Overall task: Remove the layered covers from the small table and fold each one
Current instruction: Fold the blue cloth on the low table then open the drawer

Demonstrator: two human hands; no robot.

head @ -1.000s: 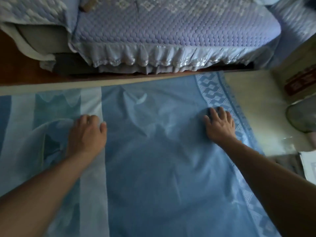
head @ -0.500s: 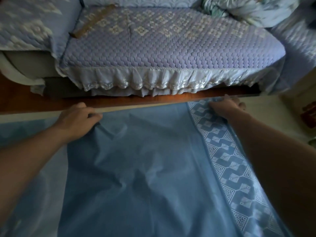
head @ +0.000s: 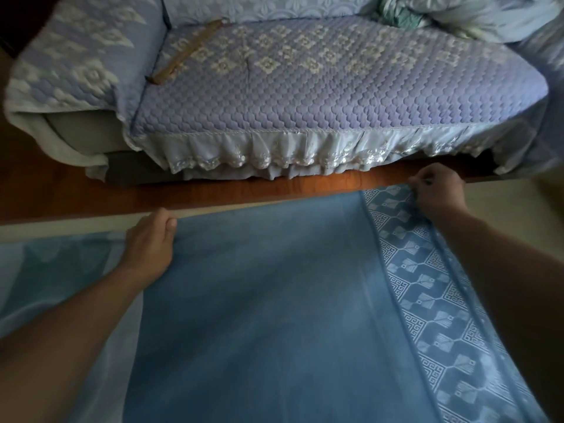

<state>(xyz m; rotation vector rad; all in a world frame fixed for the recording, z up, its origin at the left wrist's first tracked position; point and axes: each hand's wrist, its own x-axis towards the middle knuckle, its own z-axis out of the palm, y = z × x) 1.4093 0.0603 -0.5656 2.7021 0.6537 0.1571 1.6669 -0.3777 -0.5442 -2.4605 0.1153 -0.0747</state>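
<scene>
The left hand grips the far edge of the blue cover, thumb on top and fingers curled under the cloth. The right hand pinches the same far edge at its patterned border, fingers bunched tight on the corner. The cover is stretched between the two hands and runs from them back toward the person, its plain blue middle lying between the forearms and the white key-pattern border under the right forearm. Beneath it, to the outside of the left hand, a paler blue cover lies flat on the counter, whose pale far edge shows just beyond the left hand. Past both hands is a strip of brown floor, and beyond that a sofa with a quilted lilac throw and a white frilled hem. A thin brown stick lies on the seat, well beyond the left hand. Bunched bedding sits on the sofa far beyond the right hand.
</scene>
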